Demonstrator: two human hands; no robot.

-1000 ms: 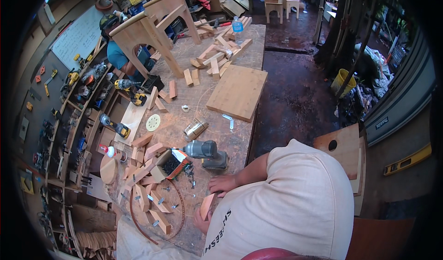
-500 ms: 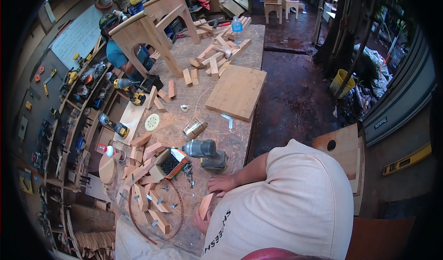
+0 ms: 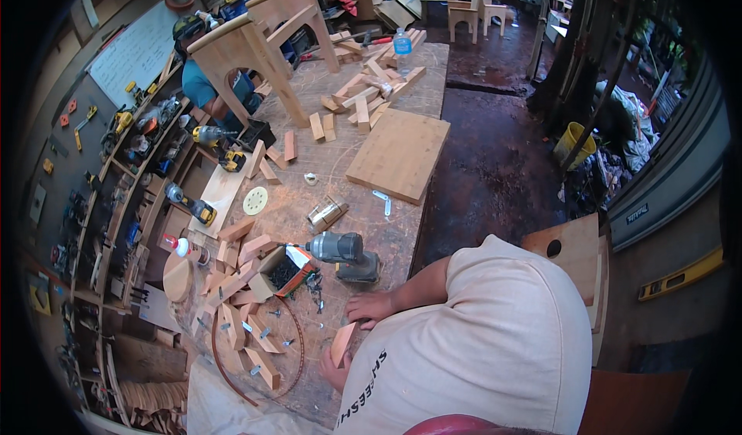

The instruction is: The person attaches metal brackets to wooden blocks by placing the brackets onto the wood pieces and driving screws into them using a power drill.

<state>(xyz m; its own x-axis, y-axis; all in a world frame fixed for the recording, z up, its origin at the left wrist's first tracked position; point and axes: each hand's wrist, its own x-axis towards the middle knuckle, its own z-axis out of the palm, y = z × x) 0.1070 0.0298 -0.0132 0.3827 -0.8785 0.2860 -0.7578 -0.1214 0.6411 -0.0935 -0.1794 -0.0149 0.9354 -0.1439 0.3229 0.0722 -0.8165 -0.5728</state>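
My left hand (image 3: 334,371) is closed around a small wooden block (image 3: 343,344) with an angled end, close to my body at the near edge of the workbench (image 3: 363,224). Just beyond it, my right hand (image 3: 371,307) rests on the bench top, fingers stretched out and slightly curved, near the block's upper end. Beside the right hand stands a grey cordless drill (image 3: 340,251). An opened box of dark screws (image 3: 287,271) lies to its left, some screws spilled out. Several wooden blocks with metal fittings (image 3: 264,367) lie left of my hands, partly within a thin brown hoop (image 3: 301,342).
A thick square board (image 3: 398,153) lies at the bench's right edge. Wooden chair frames (image 3: 251,56) stand farther back, near a person in a teal shirt (image 3: 202,87). More drills (image 3: 192,205), a glue bottle (image 3: 185,248) and a water bottle (image 3: 402,45) are around. Tool shelves (image 3: 116,195) line the left.
The view has shifted slightly. Both hands stay in nearly the same place, with the wooden block still in my left hand.
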